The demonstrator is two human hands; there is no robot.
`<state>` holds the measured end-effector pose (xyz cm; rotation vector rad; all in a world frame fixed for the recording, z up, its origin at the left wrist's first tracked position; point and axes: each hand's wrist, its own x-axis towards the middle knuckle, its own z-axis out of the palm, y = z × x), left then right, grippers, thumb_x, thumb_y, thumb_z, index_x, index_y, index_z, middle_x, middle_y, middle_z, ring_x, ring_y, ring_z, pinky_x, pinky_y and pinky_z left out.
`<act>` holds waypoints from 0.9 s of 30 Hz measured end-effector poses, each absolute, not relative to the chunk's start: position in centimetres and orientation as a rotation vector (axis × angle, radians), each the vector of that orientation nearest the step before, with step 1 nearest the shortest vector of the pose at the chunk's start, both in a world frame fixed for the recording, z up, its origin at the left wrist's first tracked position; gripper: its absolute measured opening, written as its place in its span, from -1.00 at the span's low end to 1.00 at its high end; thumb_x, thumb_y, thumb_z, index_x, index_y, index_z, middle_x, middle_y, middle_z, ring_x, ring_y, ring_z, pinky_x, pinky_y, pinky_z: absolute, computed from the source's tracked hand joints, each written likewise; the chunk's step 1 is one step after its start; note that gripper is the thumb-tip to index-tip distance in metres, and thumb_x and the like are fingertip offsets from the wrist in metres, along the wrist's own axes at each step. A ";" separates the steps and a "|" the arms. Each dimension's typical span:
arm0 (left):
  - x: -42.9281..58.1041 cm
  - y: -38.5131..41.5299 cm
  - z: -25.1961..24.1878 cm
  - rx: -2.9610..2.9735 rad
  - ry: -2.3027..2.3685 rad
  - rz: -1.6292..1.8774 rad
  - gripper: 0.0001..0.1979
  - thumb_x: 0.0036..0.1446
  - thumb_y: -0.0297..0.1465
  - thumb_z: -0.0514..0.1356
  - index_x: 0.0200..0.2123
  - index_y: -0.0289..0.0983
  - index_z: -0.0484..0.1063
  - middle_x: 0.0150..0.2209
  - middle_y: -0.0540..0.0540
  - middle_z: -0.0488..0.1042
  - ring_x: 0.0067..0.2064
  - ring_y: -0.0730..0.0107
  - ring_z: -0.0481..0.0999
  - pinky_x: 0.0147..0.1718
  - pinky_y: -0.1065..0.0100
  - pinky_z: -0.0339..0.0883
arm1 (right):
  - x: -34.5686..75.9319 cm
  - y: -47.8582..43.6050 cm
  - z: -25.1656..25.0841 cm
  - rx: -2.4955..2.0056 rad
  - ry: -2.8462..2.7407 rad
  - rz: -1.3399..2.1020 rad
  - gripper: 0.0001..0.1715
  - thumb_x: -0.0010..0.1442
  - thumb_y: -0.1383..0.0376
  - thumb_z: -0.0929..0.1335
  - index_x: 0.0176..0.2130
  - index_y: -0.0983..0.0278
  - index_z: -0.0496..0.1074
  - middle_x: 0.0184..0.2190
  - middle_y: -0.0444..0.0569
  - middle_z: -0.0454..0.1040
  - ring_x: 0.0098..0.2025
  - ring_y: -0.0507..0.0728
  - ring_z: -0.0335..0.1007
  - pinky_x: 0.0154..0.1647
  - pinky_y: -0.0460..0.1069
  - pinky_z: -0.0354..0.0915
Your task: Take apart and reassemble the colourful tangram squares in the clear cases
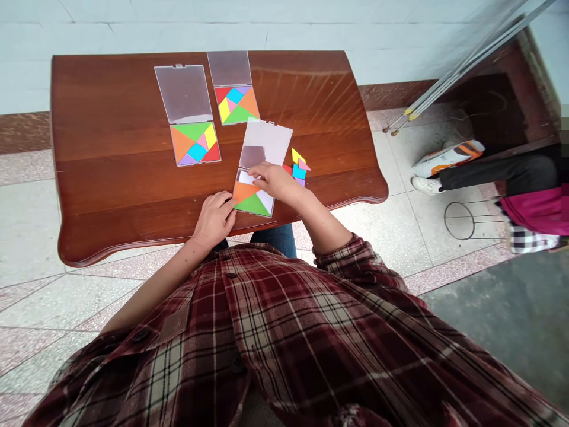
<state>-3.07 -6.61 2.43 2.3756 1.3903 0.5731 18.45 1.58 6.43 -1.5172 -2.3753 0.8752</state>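
Near the front edge of the wooden table (106,178), a small plastic tray (265,200) lies half-filled with orange and green pieces, its clear lid (265,144) open beyond it. Loose colored pieces (299,169) sit just right of the lid. Right hand (276,182) reaches across the tray, wrist raised, fingers (260,173) bunched over it; any pinch is hidden. Left hand (214,220) rests loosely curled against the tray's corner. Risk: a careless wrist could scatter the loose pieces, or a bump could shift the tray.
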 end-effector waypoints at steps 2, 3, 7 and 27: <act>-3.1 -6.6 2.4 2.370 1.385 0.582 -0.67 0.25 -0.37 0.01 -0.03 -0.26 0.49 0.06 -0.24 0.46 0.15 0.05 0.40 0.16 -0.03 0.28 | 19.3 1.1 6.3 -1.579 -2.246 0.846 -0.65 0.16 0.45 0.24 -0.08 0.32 0.47 -0.14 0.03 0.49 -0.10 0.14 0.38 0.00 0.03 0.24; -3.1 -6.6 2.3 2.368 1.381 0.583 -0.67 0.25 -0.37 0.01 -0.03 -0.26 0.49 0.06 -0.24 0.46 0.16 0.04 0.39 0.16 -0.04 0.27 | 19.7 0.8 6.1 -1.610 -2.198 0.846 -0.66 0.16 0.45 0.23 -0.10 0.32 0.47 -0.16 0.03 0.50 -0.12 0.14 0.38 -0.02 0.03 0.25; -3.1 -6.6 2.4 2.371 1.377 0.571 -0.65 0.26 -0.37 -0.02 -0.03 -0.29 0.49 0.07 -0.27 0.46 0.17 0.02 0.37 0.18 -0.06 0.24 | 20.6 -1.3 5.4 -1.716 -2.069 0.847 -0.69 0.15 0.44 0.24 -0.13 0.32 0.46 -0.19 0.06 0.52 -0.14 0.17 0.42 -0.04 0.05 0.29; -3.9 -8.3 1.9 2.367 1.463 0.575 -0.66 0.28 -0.34 -0.03 -0.02 -0.30 0.45 0.07 -0.25 0.44 0.19 0.07 0.36 0.24 0.01 0.21 | 18.6 -5.9 4.3 -1.923 -2.041 0.642 -0.54 0.20 0.38 0.26 0.10 0.37 0.38 -0.05 0.20 0.47 -0.06 0.29 0.42 -0.06 0.12 0.34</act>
